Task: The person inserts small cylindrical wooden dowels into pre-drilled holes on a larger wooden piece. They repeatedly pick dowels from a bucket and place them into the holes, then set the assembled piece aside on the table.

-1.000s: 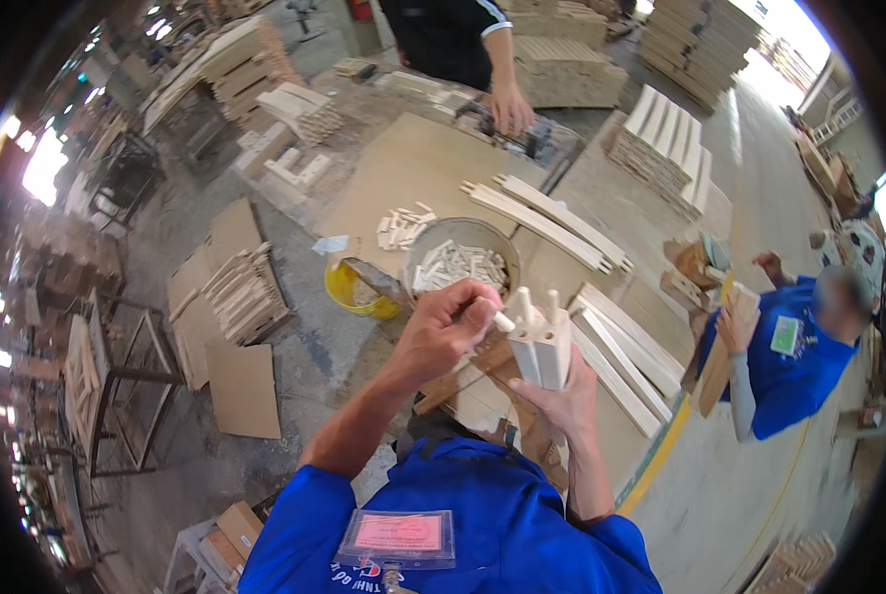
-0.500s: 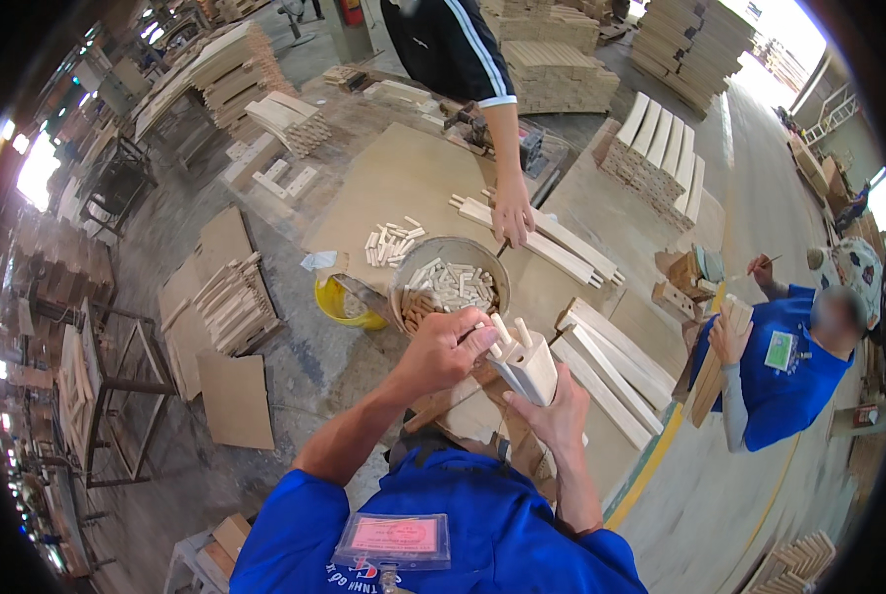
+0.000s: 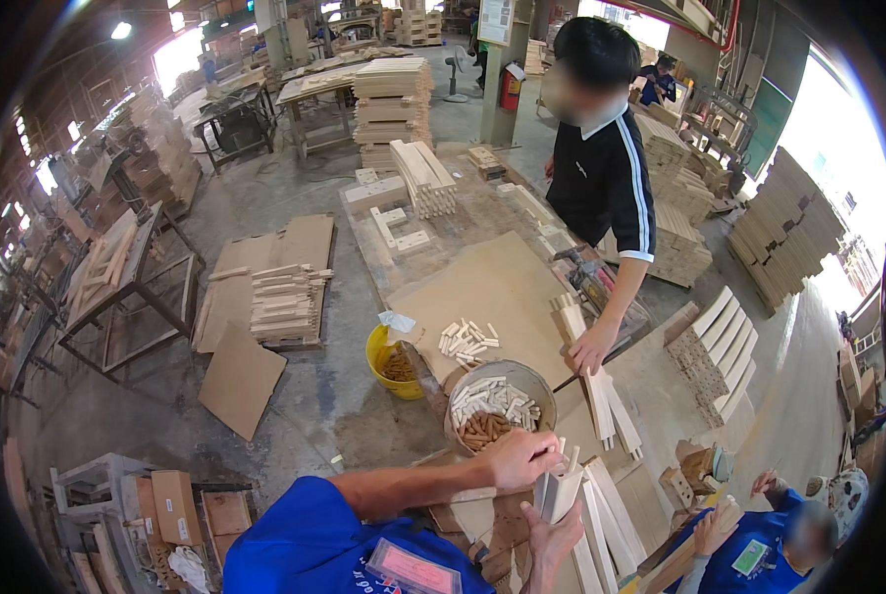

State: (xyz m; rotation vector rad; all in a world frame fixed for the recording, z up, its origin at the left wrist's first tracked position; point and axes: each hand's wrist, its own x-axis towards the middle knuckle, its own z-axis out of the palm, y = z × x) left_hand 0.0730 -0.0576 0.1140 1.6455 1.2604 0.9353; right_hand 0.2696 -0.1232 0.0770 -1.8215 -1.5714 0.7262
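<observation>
My right hand (image 3: 552, 540) grips pale wooden pieces (image 3: 564, 492) held together, with dowels (image 3: 573, 456) standing from their upper end. Above that end my left hand (image 3: 520, 459) is closed in a pinch on a wooden dowel, which the fingers partly hide. Just beyond my left hand stands a round tub (image 3: 451, 424) holding white dowels (image 3: 507, 399) and brown dowels (image 3: 484, 429). More loose dowels (image 3: 468, 340) lie on the brown sheet behind the tub.
Across the table a person's hand (image 3: 591, 348) rests on long wooden strips (image 3: 601, 404). Another person in blue (image 3: 775, 554) holds wood at lower right. A yellow bucket (image 3: 395, 384) stands left of the tub. Slats (image 3: 286, 302) lie on cardboard at left; stacked curved parts (image 3: 715, 351) stand right.
The view has tilted up and turned, so the hands appear lower and further right. My left hand stays at the dowel end of the wooden pieces. My right hand keeps its hold.
</observation>
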